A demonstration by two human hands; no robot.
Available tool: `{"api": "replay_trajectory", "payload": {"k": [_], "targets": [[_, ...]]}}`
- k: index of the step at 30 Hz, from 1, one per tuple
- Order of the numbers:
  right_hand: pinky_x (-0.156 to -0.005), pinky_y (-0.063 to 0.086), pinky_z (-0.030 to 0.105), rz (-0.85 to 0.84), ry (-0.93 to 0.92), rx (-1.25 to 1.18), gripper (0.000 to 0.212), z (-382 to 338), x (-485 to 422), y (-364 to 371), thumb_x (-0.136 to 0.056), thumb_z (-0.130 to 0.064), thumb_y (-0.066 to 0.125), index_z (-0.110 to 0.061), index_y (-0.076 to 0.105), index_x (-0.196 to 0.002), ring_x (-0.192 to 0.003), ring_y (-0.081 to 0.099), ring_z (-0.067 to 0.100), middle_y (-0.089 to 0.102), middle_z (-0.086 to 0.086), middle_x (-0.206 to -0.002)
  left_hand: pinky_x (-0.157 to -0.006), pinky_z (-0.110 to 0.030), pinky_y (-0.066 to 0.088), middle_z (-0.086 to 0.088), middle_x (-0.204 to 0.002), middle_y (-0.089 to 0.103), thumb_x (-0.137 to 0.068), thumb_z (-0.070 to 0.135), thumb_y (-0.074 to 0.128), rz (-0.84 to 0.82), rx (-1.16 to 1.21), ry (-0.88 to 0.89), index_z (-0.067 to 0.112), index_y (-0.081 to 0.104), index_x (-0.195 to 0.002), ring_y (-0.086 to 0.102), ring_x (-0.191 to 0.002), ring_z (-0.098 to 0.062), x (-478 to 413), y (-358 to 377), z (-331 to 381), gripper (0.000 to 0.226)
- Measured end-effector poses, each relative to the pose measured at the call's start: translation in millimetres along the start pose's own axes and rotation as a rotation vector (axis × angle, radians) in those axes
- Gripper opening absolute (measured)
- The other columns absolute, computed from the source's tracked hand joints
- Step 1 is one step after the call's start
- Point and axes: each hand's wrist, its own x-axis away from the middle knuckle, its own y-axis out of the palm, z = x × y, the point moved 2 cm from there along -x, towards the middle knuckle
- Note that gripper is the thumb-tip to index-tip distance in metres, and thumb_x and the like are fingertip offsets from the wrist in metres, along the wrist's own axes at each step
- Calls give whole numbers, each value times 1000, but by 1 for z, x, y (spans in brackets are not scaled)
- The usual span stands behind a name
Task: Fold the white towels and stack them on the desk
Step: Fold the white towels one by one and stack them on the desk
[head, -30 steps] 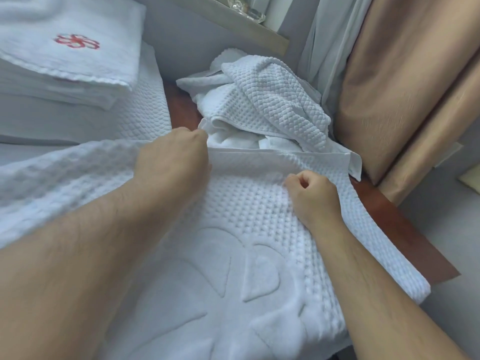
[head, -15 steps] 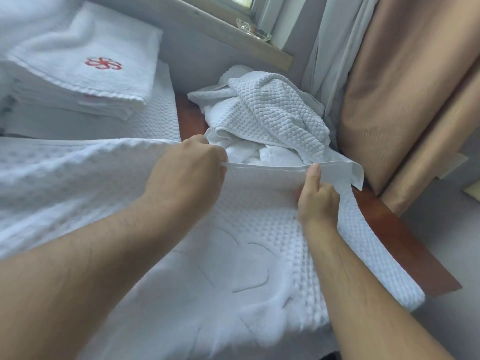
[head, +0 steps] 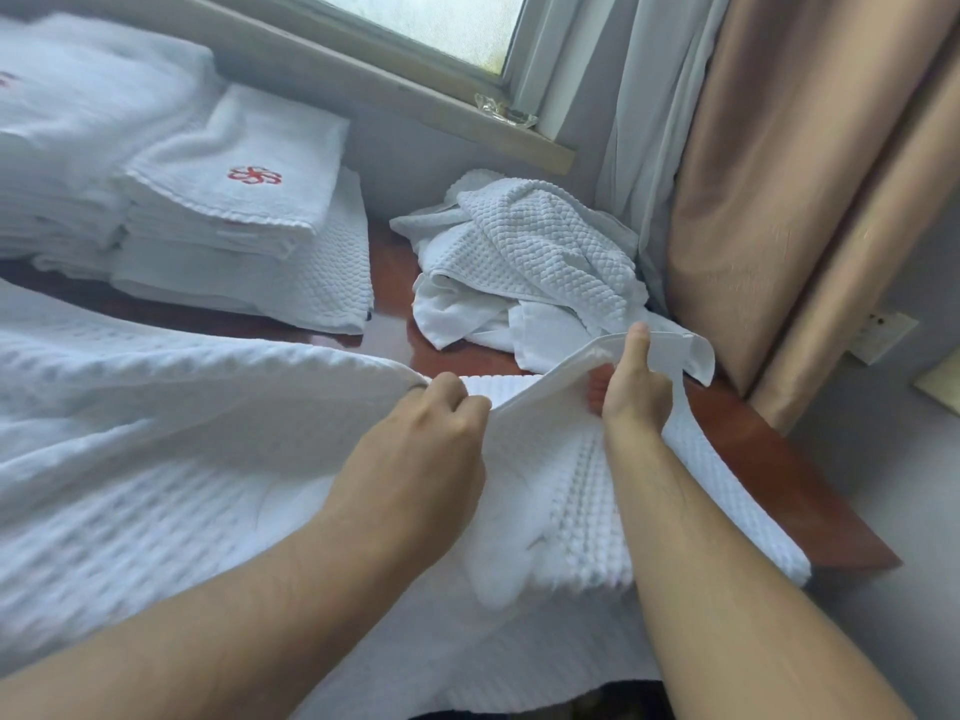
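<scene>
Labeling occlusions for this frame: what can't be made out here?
Head view only:
- Left hand fingertips: curled under the held towel edge, hidden.
- Right hand fingers: mostly behind the hem it pinches.
- Folded stack: cut off at left edge, blurred; count unclear.
- Crumpled pile: overlapping folds hide how many towels.
- Clear object on sill: too small to identify.
- Desk: mostly covered by towels.

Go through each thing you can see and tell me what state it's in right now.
spread towel, spread out, far edge lifted
left hand, grips that edge
right hand, pinches that edge, thumb on top
crumpled towels, unfolded, heaped beside the curtain
folded stack, folded, piled on the desk
desk, partly covered by towels
</scene>
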Motion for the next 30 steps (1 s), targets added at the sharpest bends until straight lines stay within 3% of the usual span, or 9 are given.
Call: {"api": "replay_trajectory", "payload": {"k": [4, 7, 10, 14, 17, 21, 25, 27, 30], "targets": [[-60, 61, 36, -300, 265, 53, 81, -18, -15, -1, -69, -88, 51, -12, 66, -93, -74, 74, 26, 74, 10, -86, -75, -45, 54, -9, -105, 63, -85, 3, 60, 35, 34, 74, 5, 68, -104, 59, -92, -30, 6, 0, -4, 20], [-52, 57, 33, -430, 333, 146, 49, -23, -20, -3, -78, -56, 70, -14, 58, -99, -71, 72, 29, 68, 16, -90, -69, -47, 54, -10, -100, 64, -86, 3, 61, 40, 29, 118, 4, 68, -102, 60, -88, -31, 7, 0, -2, 18], [-50, 55, 32, -440, 285, 200, 12, -19, -17, -4, -90, -13, 57, -6, 62, -98, -61, 65, 28, 64, 15, -76, -63, -46, 53, -9, -92, 63, -83, 2, 65, 76, -6, 175, 4, 69, -97, 59, -83, -31, 7, -2, 1, 14], [-56, 59, 36, -373, 188, -97, 27, -29, -8, -18, -91, 7, 39, -10, 60, -91, -71, 68, 27, 69, 13, -83, -70, -45, 54, -9, -91, 63, -81, 10, 70, 89, -90, 146, 6, 68, -100, 58, -87, -32, 5, -2, -1, 19], [-69, 59, 41, -234, 29, -157, 18, -23, 8, -51, -87, -2, 50, -12, 65, -88, -76, 69, 25, 72, 11, -90, -66, -43, 54, -8, -86, 61, -79, 12, 73, 113, -96, 162, 7, 69, -93, 57, -84, -32, 6, -2, -1, 16], [-49, 39, 27, -9, -72, 206, 23, 21, 51, -89, -85, -21, 55, -7, 54, -67, -55, 53, 14, 59, 0, -65, -53, -34, 41, -3, -70, 56, -78, 13, 74, 149, -123, 227, 14, 68, -68, 54, -68, -27, 7, -4, -2, 12], [-40, 34, 8, 135, -177, 67, 33, 25, 60, -89, -92, -23, 56, -7, 49, -63, -47, 50, -7, 52, -4, -63, -58, -32, 43, 2, -69, 57, -86, 29, 71, 145, -33, 397, 19, 71, -69, 51, -65, -24, 7, -4, -3, 19], [-44, 36, 6, 140, -166, 22, 33, 22, 57, -88, -94, -28, 56, -8, 57, -68, -55, 55, -9, 60, -4, -70, -59, -32, 43, 3, -69, 56, -88, 34, 67, 180, -45, 487, 20, 69, -67, 50, -65, -23, 8, -6, -1, 26], [-41, 36, 8, 159, -152, -71, 27, 25, 59, -89, -90, -27, 56, -10, 53, -69, -48, 53, -6, 56, -12, -56, -73, -35, 36, 3, -79, 57, -86, 40, 66, 238, -124, 566, 22, 67, -66, 49, -79, -22, 11, -9, 3, 27]]}}
